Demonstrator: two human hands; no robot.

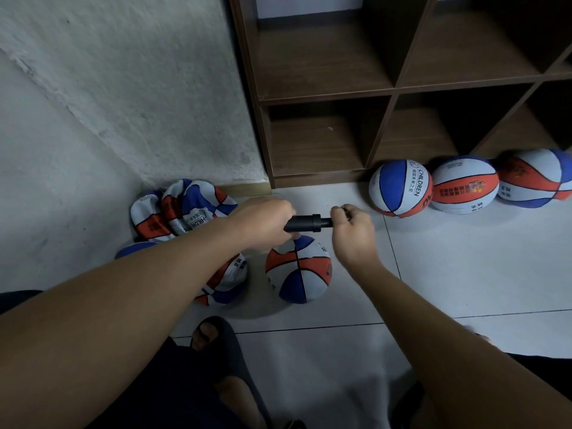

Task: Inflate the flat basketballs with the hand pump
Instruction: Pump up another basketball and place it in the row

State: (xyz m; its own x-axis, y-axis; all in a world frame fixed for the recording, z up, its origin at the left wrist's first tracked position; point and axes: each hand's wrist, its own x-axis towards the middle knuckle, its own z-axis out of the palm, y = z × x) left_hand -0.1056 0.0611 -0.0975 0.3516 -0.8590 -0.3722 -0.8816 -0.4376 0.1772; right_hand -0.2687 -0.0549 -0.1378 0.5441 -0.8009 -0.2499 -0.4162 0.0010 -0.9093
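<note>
1. Sandals come nearest: my foot in a dark sandal [213, 335] rests on the white tiled floor [464, 274] at the bottom of the view, with my dark shorts just beside it.
2. My two bare forearms reach forward from the near edge, the left one crossing from the near left, the right one from the near right.
3. My left hand [263, 222] is curled round the barrel of the black hand pump [305, 223], knuckles up; my right hand [351, 229] is closed round the handle end, so the pump lies level between them, running left to right.
4. Just below the pump's left end sits a partly filled basketball [298, 269], orange, white and blue, on the floor; I cannot tell how the pump joins it, because my left hand hides that spot.
5. Left of it, under my left forearm, lies a crumpled flat ball [226, 280], and farther left a heap of flat balls [179, 209] against the grey wall [123, 88]; one shows "CHILDREN", partly cut off.
6. Far right, three round balls sit in a row touching the foot of the brown wooden shelf unit [387, 94]: the first ball [399, 188] reads "CHILDREN" with Chinese characters beside it, the second ball [464, 188] and the third ball [535, 182] carry print too small to read.
</note>
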